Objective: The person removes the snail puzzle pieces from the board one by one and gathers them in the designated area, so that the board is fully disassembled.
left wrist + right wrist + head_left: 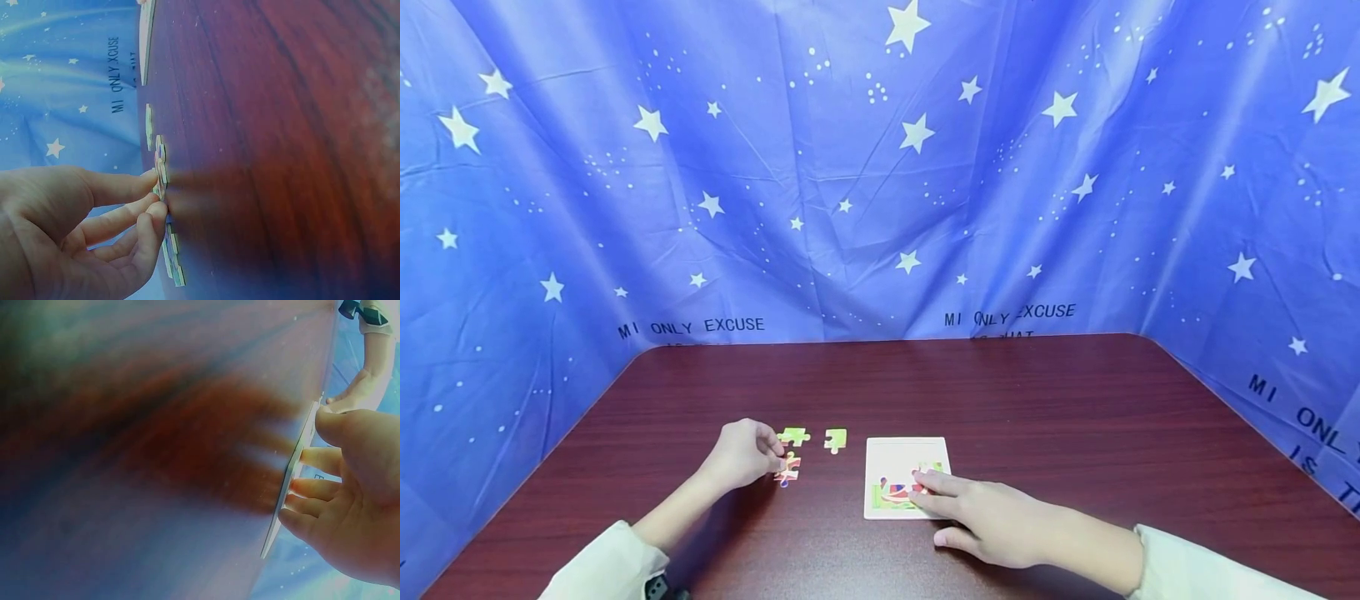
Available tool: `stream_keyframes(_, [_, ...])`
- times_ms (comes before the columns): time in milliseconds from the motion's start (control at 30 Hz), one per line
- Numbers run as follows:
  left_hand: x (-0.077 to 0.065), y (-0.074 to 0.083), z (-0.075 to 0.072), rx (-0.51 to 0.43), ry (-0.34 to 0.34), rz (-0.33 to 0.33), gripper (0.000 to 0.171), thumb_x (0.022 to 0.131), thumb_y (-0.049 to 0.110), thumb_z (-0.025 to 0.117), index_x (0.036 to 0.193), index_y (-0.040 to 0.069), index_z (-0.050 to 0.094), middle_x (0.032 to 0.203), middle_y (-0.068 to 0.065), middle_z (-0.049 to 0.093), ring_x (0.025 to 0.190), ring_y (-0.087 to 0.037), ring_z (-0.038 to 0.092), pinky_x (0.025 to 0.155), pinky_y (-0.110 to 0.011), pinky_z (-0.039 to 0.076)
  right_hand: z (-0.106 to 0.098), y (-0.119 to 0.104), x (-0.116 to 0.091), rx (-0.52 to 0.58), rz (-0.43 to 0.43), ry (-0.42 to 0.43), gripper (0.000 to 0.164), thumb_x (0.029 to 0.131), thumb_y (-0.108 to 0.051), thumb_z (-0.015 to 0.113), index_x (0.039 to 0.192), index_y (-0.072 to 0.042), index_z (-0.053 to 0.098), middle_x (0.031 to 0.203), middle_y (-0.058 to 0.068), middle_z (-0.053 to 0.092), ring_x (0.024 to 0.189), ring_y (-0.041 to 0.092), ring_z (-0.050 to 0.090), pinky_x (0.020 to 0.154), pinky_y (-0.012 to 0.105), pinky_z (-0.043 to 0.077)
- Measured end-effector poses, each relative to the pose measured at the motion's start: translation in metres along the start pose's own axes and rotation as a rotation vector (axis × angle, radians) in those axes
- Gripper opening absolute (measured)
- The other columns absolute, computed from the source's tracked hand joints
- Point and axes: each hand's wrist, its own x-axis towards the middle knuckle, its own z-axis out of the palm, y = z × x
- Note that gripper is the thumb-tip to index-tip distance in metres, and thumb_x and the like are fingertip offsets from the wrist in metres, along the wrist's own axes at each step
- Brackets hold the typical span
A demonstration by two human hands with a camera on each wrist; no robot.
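Observation:
At the left of the table, my left hand pinches a jigsaw puzzle piece between thumb and fingertips, low over the wood; the fingers hide much of it. Beside those fingers lie a red and white piece and a green piece. Another green piece lies apart, toward the puzzle board. My right hand rests its extended fingers on the white square puzzle board. Joined colourful pieces fill part of the board's near side, partly covered by the fingers.
The dark red wooden table spreads around the board and pieces. A blue curtain with white stars hangs along its back and sides. A dark wrist device shows at the left sleeve.

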Motion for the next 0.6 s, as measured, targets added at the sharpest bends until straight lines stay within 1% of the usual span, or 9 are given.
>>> stream_keyframes(133, [-0.0008, 0.0015, 0.0, 0.014, 0.011, 0.026, 0.012, 0.066, 0.001, 0.075, 0.065, 0.01, 0.066, 0.055, 0.003, 0.062, 0.056, -0.007, 0.052, 0.06, -0.025, 0.044, -0.0004, -0.0004, 0.0003, -0.004, 0.001, -0.004, 0.048, 0.099, -0.042, 0.047, 0.141, -0.018, 0.05, 0.148, 0.007, 0.047, 0.13, 0.02, 0.054, 0.096, 0.035, 0.052])
stream_keyframes(200, [-0.0009, 0.0022, 0.0004, 0.024, 0.016, 0.028, 0.013, 0.067, 0.0, 0.074, 0.064, 0.01, 0.066, 0.056, 0.003, 0.063, 0.056, -0.007, 0.052, 0.059, -0.024, 0.044, -0.0006, -0.0008, 0.0001, 0.002, 0.007, -0.011, 0.048, 0.099, -0.042, 0.047, 0.141, -0.018, 0.049, 0.149, 0.007, 0.047, 0.13, 0.02, 0.054, 0.096, 0.035, 0.052])
stream_keyframes(300, [-0.0001, 0.0023, 0.0011, 0.04, 0.023, 0.026, 0.013, 0.067, 0.0, 0.074, 0.064, 0.01, 0.066, 0.056, 0.003, 0.063, 0.055, -0.007, 0.053, 0.059, -0.025, 0.045, -0.0011, -0.001, -0.0001, 0.008, 0.017, -0.02, 0.049, 0.099, -0.043, 0.048, 0.141, -0.018, 0.049, 0.149, 0.006, 0.046, 0.13, 0.02, 0.053, 0.096, 0.035, 0.052])
stream_keyframes(333, [0.0002, 0.0022, 0.0013, 0.047, 0.026, 0.037, 0.013, 0.068, 0.001, 0.075, 0.064, 0.01, 0.066, 0.056, 0.003, 0.064, 0.055, -0.007, 0.053, 0.058, -0.025, 0.045, -0.0013, -0.0012, -0.0002, 0.009, 0.018, -0.02, 0.049, 0.098, -0.042, 0.048, 0.141, -0.018, 0.049, 0.149, 0.006, 0.046, 0.131, 0.02, 0.053, 0.096, 0.035, 0.051])
stream_keyframes(500, [0.002, 0.0018, 0.0014, 0.061, 0.03, 0.045, 0.013, 0.068, 0.002, 0.077, 0.064, 0.01, 0.067, 0.056, 0.003, 0.064, 0.054, -0.007, 0.053, 0.058, -0.025, 0.046, -0.0014, -0.0016, -0.0004, 0.006, 0.013, -0.014, 0.048, 0.098, -0.042, 0.049, 0.14, -0.018, 0.05, 0.149, 0.006, 0.047, 0.131, 0.02, 0.053, 0.096, 0.035, 0.052])
stream_keyframes(600, [0.0021, 0.0027, 0.0004, 0.063, 0.032, 0.028, 0.014, 0.068, 0.002, 0.078, 0.065, 0.01, 0.067, 0.057, 0.003, 0.064, 0.055, -0.007, 0.054, 0.058, -0.025, 0.045, -0.0015, -0.0019, -0.0005, 0.0, 0.005, -0.007, 0.048, 0.098, -0.041, 0.049, 0.141, -0.018, 0.049, 0.148, 0.006, 0.047, 0.13, 0.021, 0.054, 0.096, 0.035, 0.052])
